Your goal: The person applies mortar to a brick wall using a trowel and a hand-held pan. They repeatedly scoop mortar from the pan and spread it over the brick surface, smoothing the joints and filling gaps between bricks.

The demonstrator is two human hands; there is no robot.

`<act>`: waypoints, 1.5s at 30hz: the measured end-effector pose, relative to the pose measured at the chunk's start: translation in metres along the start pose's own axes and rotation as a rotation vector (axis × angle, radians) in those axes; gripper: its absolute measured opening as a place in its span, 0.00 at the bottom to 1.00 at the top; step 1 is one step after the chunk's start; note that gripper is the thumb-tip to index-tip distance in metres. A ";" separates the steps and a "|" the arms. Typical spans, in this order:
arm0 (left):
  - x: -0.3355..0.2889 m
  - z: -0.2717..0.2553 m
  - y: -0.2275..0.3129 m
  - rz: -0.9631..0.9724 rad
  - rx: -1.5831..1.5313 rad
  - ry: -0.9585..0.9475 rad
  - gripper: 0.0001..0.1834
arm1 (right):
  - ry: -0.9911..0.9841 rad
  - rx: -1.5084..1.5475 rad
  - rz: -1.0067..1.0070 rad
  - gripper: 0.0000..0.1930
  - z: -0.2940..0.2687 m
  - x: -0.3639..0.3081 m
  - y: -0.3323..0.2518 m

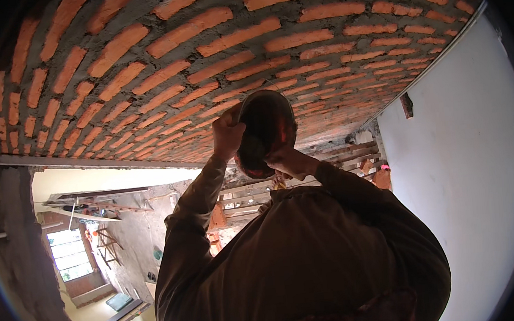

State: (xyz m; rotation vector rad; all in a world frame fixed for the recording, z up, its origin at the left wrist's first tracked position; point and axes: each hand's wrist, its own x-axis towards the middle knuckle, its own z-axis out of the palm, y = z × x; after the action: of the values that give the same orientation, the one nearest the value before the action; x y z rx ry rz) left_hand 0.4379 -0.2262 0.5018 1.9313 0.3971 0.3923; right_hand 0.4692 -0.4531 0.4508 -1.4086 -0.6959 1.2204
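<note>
A dark, round bucket [277, 108] with a reddish sheen inside is held up in front of my chest, its mouth tilted toward me. A thin wire arcs above its rim. My left hand [229, 134] is closed on the rim at the bucket's left side. At the lower right, my right hand [293, 161] is closed against the bucket's edge, thumb over the rim and fingers curled beneath. Deep shadow hides whatever is inside. Right beyond the bucket stands a wall of orange bricks [299, 39] with rough grey mortar.
A smooth white wall [454, 164] rises on my right. Wooden planks [352, 154] and loose brick pieces [382, 179] lie below the bucket. To the left, past a rough wall edge [27, 236], a lower room shows a window [70, 254] and a wooden trestle [108, 245].
</note>
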 end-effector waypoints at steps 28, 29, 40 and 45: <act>0.004 0.079 0.012 0.138 -0.095 0.024 0.16 | 0.132 -0.127 0.048 0.15 -0.035 -0.038 0.022; 0.004 0.075 0.011 0.101 -0.145 0.027 0.12 | 0.134 -0.127 0.065 0.15 -0.033 -0.044 0.013; -0.011 0.110 0.013 -0.346 -0.819 0.164 0.07 | 0.135 -0.315 0.136 0.17 -0.125 -0.141 -0.059; -0.025 0.144 -0.013 -0.427 -0.789 0.174 0.04 | 0.238 -0.542 0.239 0.20 -0.182 -0.202 -0.160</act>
State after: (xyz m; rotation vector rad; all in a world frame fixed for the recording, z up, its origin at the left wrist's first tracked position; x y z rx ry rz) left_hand 0.4790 -0.3499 0.4344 1.0163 0.6392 0.3612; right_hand 0.6117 -0.6620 0.6389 -2.0986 -0.7366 1.0568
